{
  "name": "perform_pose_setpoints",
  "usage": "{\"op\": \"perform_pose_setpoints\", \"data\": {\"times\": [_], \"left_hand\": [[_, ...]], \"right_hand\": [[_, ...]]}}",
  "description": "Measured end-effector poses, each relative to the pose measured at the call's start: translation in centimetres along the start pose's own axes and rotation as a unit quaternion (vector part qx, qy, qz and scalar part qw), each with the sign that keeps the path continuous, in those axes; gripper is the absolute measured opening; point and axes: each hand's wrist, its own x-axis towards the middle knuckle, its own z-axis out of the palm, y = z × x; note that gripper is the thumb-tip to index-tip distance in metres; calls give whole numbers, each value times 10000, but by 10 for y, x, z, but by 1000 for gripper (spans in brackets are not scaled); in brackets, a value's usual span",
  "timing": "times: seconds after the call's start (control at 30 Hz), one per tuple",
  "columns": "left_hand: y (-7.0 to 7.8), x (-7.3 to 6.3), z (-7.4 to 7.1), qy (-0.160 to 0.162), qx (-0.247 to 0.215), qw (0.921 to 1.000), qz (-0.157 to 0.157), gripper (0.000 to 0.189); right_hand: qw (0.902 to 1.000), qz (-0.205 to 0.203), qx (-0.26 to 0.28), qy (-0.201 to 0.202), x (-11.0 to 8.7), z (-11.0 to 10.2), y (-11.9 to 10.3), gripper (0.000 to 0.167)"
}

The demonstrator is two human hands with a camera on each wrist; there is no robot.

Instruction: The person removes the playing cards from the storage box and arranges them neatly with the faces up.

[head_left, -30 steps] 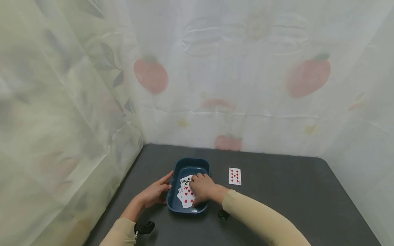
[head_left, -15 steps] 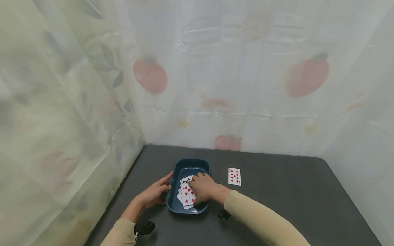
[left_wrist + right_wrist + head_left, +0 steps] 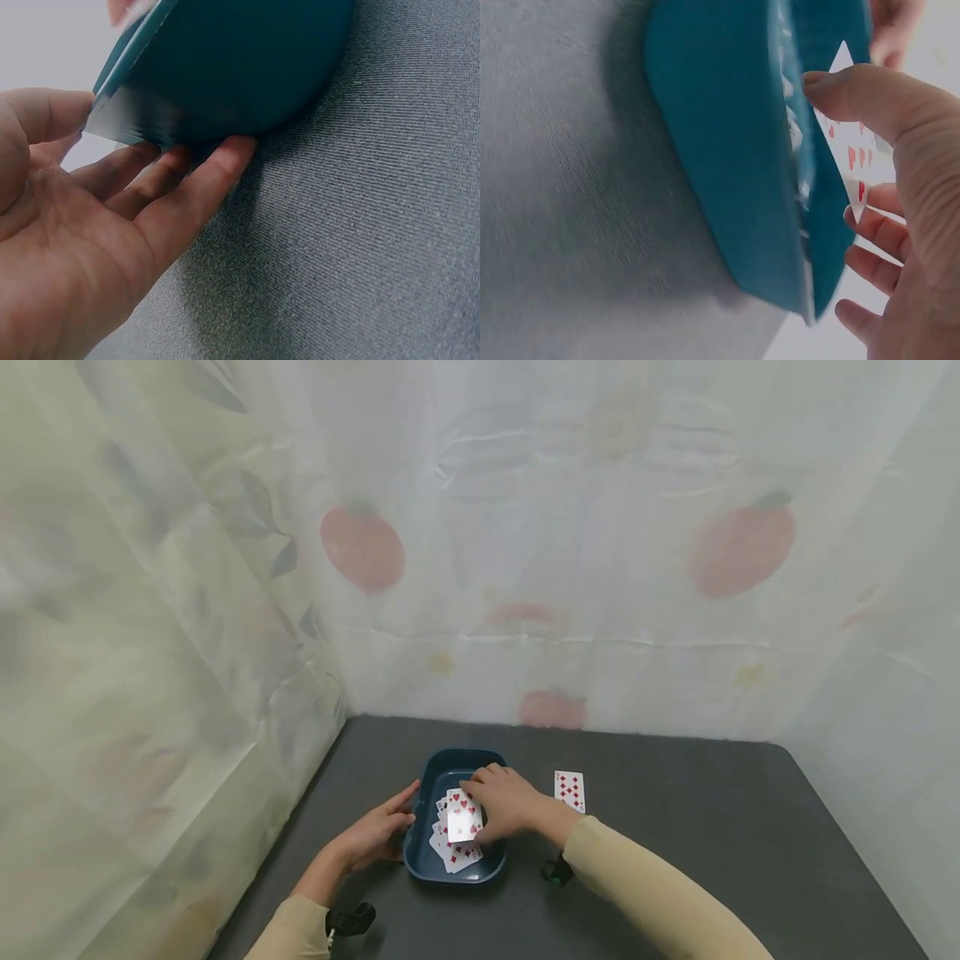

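Observation:
A blue tray (image 3: 491, 870) stands on the dark table with several playing cards (image 3: 447, 843) overlapping in a loose pile inside it. Above that pile, my right hand (image 3: 512, 802) pinches a playing card (image 3: 464, 816) with red hearts by its edges. In the right wrist view this card (image 3: 850, 150) is held between the thumb and a fingertip, near the tray rim. My left hand (image 3: 372, 835) rests on the tray's left side, fingers extended. Its fingertips (image 3: 238, 147) touch the tray's lower wall in the left wrist view.
A lone playing card (image 3: 569, 789) with red diamonds lies face up on the table (image 3: 675, 827), right of the tray and beyond my right wrist. Fruit-printed sheets (image 3: 622, 568) hang behind the table, and another sheet (image 3: 150, 693) runs along its left side.
My right hand has lifted the hearts card off the pile, uncovering a diamonds card beneath. The left hand has kept its place at the tray's side.

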Motion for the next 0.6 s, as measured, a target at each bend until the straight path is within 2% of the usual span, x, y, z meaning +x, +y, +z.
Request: {"op": "perform_pose_setpoints", "data": {"times": [0.3,0.43,0.6], "left_hand": [[0,2,-2,79,14,10000,37,66],[-1,2,-2,106,0,9999,43,67],[-1,1,-2,173,-2,9998,17,66]], "right_hand": [[9965,318,559,542,-33,-46,40,89],[9945,576,638,604,-53,-55,66,90],[9923,830,751,521,-81,-54,101,90]]}}
